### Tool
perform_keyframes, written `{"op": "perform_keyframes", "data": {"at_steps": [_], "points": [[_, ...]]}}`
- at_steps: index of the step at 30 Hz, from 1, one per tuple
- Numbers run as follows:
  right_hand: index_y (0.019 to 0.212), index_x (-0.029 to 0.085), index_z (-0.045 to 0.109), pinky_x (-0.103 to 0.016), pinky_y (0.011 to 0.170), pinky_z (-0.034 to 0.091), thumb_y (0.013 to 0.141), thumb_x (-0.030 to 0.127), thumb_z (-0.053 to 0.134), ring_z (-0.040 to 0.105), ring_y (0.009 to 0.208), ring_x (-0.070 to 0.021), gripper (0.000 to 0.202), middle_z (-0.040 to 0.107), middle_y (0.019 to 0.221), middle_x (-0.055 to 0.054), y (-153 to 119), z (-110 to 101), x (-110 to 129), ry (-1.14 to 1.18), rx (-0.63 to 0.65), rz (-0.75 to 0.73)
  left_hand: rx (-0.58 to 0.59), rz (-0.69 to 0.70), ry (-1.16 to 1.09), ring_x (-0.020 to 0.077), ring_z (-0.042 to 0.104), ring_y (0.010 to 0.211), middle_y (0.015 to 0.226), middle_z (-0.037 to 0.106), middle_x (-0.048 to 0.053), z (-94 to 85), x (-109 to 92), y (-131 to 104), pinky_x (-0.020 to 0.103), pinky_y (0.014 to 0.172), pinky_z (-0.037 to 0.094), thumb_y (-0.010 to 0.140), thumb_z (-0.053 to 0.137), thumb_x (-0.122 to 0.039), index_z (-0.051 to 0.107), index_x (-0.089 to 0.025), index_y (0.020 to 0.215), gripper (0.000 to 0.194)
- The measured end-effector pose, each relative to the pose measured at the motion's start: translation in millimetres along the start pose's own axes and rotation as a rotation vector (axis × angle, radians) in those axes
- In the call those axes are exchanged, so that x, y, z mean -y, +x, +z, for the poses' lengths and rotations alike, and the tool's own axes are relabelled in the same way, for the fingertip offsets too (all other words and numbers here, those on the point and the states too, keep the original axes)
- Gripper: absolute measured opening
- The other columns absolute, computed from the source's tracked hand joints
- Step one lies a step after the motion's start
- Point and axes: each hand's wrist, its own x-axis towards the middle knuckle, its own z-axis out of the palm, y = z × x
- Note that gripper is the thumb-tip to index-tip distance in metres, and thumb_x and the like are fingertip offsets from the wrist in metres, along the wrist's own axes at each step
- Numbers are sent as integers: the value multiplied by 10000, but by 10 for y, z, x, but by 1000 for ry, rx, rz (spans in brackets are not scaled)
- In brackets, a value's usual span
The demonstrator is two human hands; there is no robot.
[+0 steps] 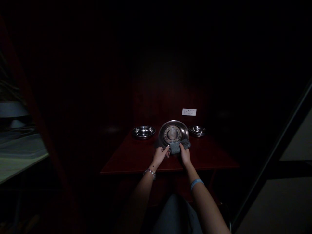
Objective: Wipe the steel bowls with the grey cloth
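A round metal plate (173, 132) stands tilted up over the red table (136, 159), a ringed circle showing at its middle. Against its lower edge lies a grey cloth (175, 148). My right hand (185, 154) is closed on the cloth, thumb on top. At the cloth's left end is my left hand (161, 154), its thumb and fingers pinched at the lower left rim of the plate; whether it grips plate or cloth is too small to tell.
A shiny metal dish (143, 132) sits at the table's back left, and stacked metal bowls (197, 130) at the back right. A white socket panel (189, 112) is on the wall behind. At far left is a pale surface (21, 165) with trays.
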Motion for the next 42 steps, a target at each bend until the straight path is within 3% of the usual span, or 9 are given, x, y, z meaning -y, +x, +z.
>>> {"op": "perform_keyframes", "data": {"at_steps": [4, 8, 19, 27, 36, 39, 42], "points": [[996, 122, 713, -318, 857, 489, 712, 517, 648, 666, 963, -256, 490, 737, 995, -96, -15, 9, 17, -24, 0, 8, -204, 7, -18, 147, 552, 510, 488, 597, 44, -46, -3, -1, 259, 567, 400, 839, 428, -610, 547, -187, 464, 577], [991, 123, 716, -316, 849, 489, 714, 524, 643, 668, 950, -254, 493, 737, 984, -97, -25, 16, 28, -45, 4, 12, -290, 58, -39, 133, 527, 510, 486, 563, 17, -63, 15, -8, 244, 557, 373, 855, 429, -605, 531, -185, 496, 562], [1016, 135, 710, -328, 916, 468, 719, 521, 635, 649, 1030, -261, 494, 725, 1067, -99, -27, 4, 23, -51, 12, -9, -283, 101, -26, 132, 530, 534, 516, 578, 8, -50, 70, -7, 241, 565, 363, 866, 427, -610, 567, -177, 574, 541], [1107, 142, 676, -361, 997, 442, 698, 496, 682, 623, 1108, -258, 541, 693, 1166, -96, 48, -7, -57, 35, 121, -58, -41, 90, -129, 160, 593, 611, 658, 678, 67, 16, 127, 58, 257, 580, 412, 830, 469, -631, 661, -141, 711, 540], [1077, 152, 689, -367, 970, 460, 707, 474, 658, 633, 1086, -263, 492, 707, 1130, -84, 87, -34, -135, -9, 74, -40, 57, 49, -167, 130, 531, 538, 626, 640, 28, 96, 195, 69, 246, 530, 385, 757, 565, -644, 648, -141, 739, 510], [1066, 141, 693, -352, 939, 473, 709, 480, 649, 645, 1061, -261, 495, 716, 1101, -91, 90, -29, -154, -55, 44, -21, -10, 69, -247, 114, 493, 521, 563, 576, -4, 62, 113, 56, 237, 527, 368, 778, 545, -638, 597, -156, 665, 498], [1073, 150, 694, -332, 937, 472, 712, 479, 643, 645, 1063, -248, 491, 716, 1106, -83, 78, -24, -143, -66, 24, -40, -186, 102, -273, 115, 491, 561, 558, 547, -17, -4, 27, 19, 228, 550, 369, 801, 537, -616, 577, -168, 651, 475]]}}
